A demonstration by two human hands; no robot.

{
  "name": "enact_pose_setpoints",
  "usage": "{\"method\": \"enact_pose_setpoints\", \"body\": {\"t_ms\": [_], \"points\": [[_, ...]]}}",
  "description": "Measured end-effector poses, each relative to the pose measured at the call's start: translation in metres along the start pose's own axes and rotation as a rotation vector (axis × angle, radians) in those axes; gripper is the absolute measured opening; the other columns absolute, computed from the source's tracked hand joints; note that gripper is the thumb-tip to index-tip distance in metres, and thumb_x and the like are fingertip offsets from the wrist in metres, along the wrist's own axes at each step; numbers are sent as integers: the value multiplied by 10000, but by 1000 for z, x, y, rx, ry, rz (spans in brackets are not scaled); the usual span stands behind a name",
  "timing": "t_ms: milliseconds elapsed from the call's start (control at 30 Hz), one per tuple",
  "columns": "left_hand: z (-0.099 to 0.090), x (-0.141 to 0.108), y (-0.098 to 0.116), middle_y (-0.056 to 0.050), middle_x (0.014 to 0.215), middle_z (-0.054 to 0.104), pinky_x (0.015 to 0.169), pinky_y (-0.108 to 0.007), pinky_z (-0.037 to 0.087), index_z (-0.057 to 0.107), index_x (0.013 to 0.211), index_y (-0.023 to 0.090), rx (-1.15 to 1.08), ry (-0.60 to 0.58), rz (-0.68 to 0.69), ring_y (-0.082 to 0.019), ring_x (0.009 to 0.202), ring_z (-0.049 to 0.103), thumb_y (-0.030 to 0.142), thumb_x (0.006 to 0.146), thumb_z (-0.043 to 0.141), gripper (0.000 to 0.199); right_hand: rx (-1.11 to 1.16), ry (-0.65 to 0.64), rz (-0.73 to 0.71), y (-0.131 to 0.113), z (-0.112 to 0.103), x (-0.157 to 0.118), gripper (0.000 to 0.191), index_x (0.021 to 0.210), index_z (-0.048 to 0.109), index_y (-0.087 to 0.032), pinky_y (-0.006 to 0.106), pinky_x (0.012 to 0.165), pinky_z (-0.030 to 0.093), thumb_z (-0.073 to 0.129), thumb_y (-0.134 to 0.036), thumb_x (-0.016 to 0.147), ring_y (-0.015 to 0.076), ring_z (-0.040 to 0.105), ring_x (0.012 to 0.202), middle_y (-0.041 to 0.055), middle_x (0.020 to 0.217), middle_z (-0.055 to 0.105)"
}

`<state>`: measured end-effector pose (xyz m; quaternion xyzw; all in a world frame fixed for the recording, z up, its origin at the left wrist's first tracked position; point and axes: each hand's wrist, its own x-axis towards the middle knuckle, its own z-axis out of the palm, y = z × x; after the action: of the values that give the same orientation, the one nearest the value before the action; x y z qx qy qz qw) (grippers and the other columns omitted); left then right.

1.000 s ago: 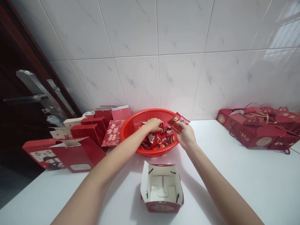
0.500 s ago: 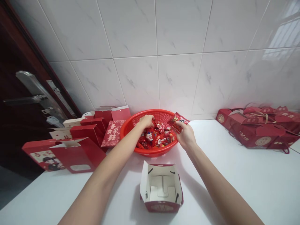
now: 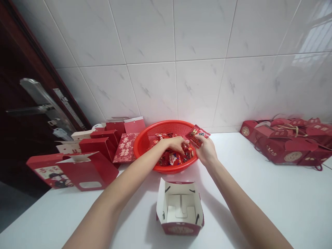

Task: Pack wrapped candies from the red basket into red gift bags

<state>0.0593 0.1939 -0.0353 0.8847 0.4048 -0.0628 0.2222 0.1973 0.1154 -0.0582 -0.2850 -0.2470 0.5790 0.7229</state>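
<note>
In a red plastic basket (image 3: 140, 147), wrapped candies (image 3: 175, 159) lie in a loose heap. My left hand (image 3: 175, 143) reaches over the heap from the left, fingers apart and bent down onto the wrappers at the right side. Its fingertips are partly lost among the candies, and I see nothing held in them. At the basket's right rim, my right hand (image 3: 206, 149) pinches a red snack packet (image 3: 197, 134) printed with light lettering. Nearer to me stands a small dark red box (image 3: 181, 229), its top open and its white inside bare, with black cord ends at the corners.
Red gift boxes and bags (image 3: 90, 173) stand in rows at the left, beside a patterned red box (image 3: 126, 148). Several folded dark red boxes (image 3: 290, 147) with cords lie at the right. A tiled wall (image 3: 198, 93) closes off the back; a door (image 3: 28, 114) is at far left.
My left hand has moved right across the basket, from the back middle of the candies to their right side. The right hand keeps the packet in nearly the same spot.
</note>
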Motion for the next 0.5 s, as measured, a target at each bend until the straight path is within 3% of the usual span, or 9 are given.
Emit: {"method": "enact_pose_setpoints", "body": {"t_ms": [133, 200, 367, 500], "points": [[8, 3, 2, -49, 1350, 657, 939, -305, 498, 662, 1288, 299, 75, -92, -24, -296, 1184, 623, 322, 576, 824, 731, 6, 28, -16, 1, 0, 1, 204, 610, 543, -189, 277, 651, 537, 724, -96, 599, 159, 648, 682, 5, 649, 675], [11, 4, 4, -70, 1409, 614, 969, -330, 487, 624, 1336, 306, 114, -116, -40, -310, 1215, 603, 315, 573, 826, 789, 2, 24, -24, 1, 0, 1, 204, 623, 544, -191, 281, 643, 535, 725, -98, 606, 159, 644, 669, -1, 637, 671], [13, 5, 12, -63, 1324, 673, 947, -328, 491, 618, 1336, 324, 262, -48, -108, -300, 1162, 639, 315, 621, 819, 743, 4, 25, -35, 0, 2, -2, 137, 640, 596, -169, 266, 639, 527, 707, -95, 607, 152, 648, 660, 20, 661, 690], [5, 3, 5, -30, 1055, 759, 799, -273, 510, 741, 1066, 282, 255, 35, -136, -257, 983, 688, 313, 650, 794, 421, 8, 14, -13, -2, 4, -4, 120, 618, 602, -164, 265, 661, 539, 706, -107, 599, 159, 660, 678, 31, 664, 696]]}}
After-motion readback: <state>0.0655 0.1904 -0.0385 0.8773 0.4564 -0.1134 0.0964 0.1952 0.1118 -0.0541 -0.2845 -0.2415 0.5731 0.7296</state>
